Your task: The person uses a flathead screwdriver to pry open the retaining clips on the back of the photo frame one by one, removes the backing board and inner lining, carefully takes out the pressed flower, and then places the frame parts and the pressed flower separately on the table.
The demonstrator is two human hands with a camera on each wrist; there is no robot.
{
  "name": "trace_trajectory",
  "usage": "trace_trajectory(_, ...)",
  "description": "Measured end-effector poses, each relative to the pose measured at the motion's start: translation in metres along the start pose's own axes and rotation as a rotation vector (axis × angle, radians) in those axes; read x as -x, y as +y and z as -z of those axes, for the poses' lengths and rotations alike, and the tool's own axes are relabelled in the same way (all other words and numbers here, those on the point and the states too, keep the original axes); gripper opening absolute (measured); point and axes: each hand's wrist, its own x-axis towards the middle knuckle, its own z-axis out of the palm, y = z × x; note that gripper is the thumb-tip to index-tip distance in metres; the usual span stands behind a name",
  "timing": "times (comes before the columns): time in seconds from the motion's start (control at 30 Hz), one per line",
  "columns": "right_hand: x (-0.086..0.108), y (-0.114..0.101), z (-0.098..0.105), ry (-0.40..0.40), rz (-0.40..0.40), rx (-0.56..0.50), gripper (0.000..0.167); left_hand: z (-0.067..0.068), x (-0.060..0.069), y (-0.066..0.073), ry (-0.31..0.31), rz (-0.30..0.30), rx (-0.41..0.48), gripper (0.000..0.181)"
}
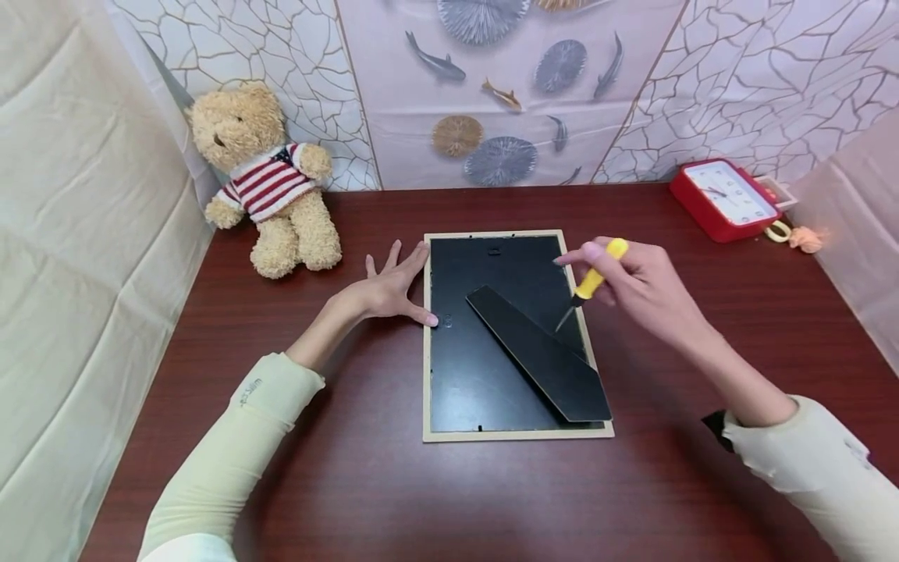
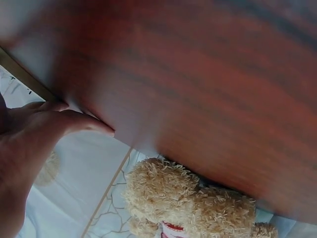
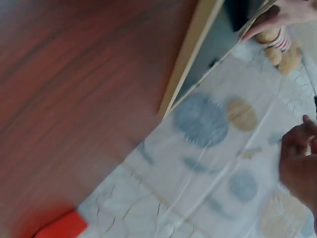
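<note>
Left hand [image 1: 388, 291] is splayed on the picture frame [image 1: 516, 436]; if that slides, the screwdriver [image 1: 591, 285] pinched in the right hand [image 1: 649, 285] could gouge the backing [image 1: 460, 375].

the tabletop [image 1: 337, 484] is showing smooth, glossy wood grain; the picture frame's rim [image 1: 517, 435] is resembling matt wood, while its backing [image 1: 463, 375] is giving a soft sheen. the screwdriver's handle [image 1: 591, 282] is appearing as smooth plastic, its shaft [image 1: 564, 318] as metal; the teddy bear [image 1: 298, 216] is displaying rough plush.
</note>
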Motion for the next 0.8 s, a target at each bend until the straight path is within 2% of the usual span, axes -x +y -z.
trace_trajectory(0.13, -0.024, 0.001, -0.019, -0.126, 0.047, -0.185, 0.018, 0.002, -0.002, -0.001, -0.035, 0.016, -0.033, 0.142)
trace_trajectory(0.23, -0.039, 0.007, -0.036, -0.167, 0.04, -0.281, 0.02, 0.005, 0.0, 0.001, -0.057, 0.017, -0.059, 0.142)
trace_trajectory(0.3, -0.049, 0.011, -0.046, -0.169, 0.015, -0.307, 0.024, 0.005, 0.001, 0.002, -0.064, 0.021, -0.072, 0.142)
trace_trajectory(0.53, -0.072, 0.021, -0.068, -0.144, -0.05, -0.218, 0.028, 0.003, -0.001, 0.002, -0.063, 0.027, -0.081, 0.142)
trace_trajectory(0.8, -0.091, 0.03, -0.087, -0.205, -0.066, -0.13, 0.025, 0.003, -0.001, -0.002, -0.053, 0.023, -0.074, 0.141)
